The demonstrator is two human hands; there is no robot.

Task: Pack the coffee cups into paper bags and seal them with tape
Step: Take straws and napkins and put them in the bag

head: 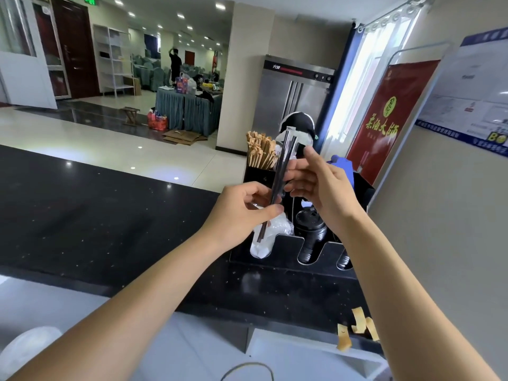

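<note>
Fingers of the left hand (244, 209) are pinching two dark wrapped straws (279, 185) near their lower end, while the right hand (316, 182) curls around them higher up. Both hover over a black organizer (277, 253) on the dark bench (110, 215), with wooden stirrers (259, 154), stacked black lids (310, 232) and clear lids (261, 247). No coffee cups or bags visible; tape strips (357, 325) hang off the bench edge.

Black desk (115, 215) flecked with pale specks, black organiser (360, 193) with black lids (309, 224), dark straws (277, 185) (clear-wrapped), tan wooden stirrers (259, 152), yellowish tape strips (357, 325), red banner (384, 119) with gold lettering.
</note>
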